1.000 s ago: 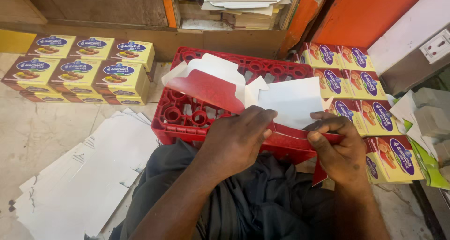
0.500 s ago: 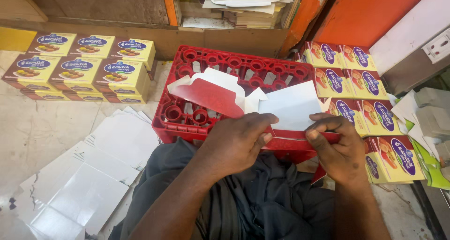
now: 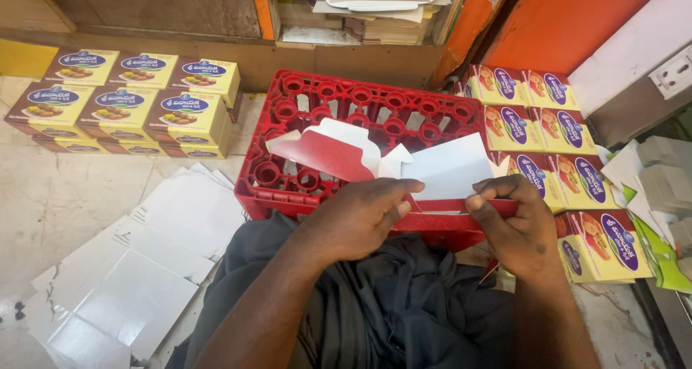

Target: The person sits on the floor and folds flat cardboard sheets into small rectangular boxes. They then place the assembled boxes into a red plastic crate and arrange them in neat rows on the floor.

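Over the red crate | flat carton blank is pinched shut by left hand and right hand fingers | folding step judged underway | next fold needs a firm crease.

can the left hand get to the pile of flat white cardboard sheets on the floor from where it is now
Probably yes. The left hand pinches the red-and-white carton blank on the red plastic crate; the flat white cardboard sheets lie uncovered on the floor at its own side, though it must let go first.
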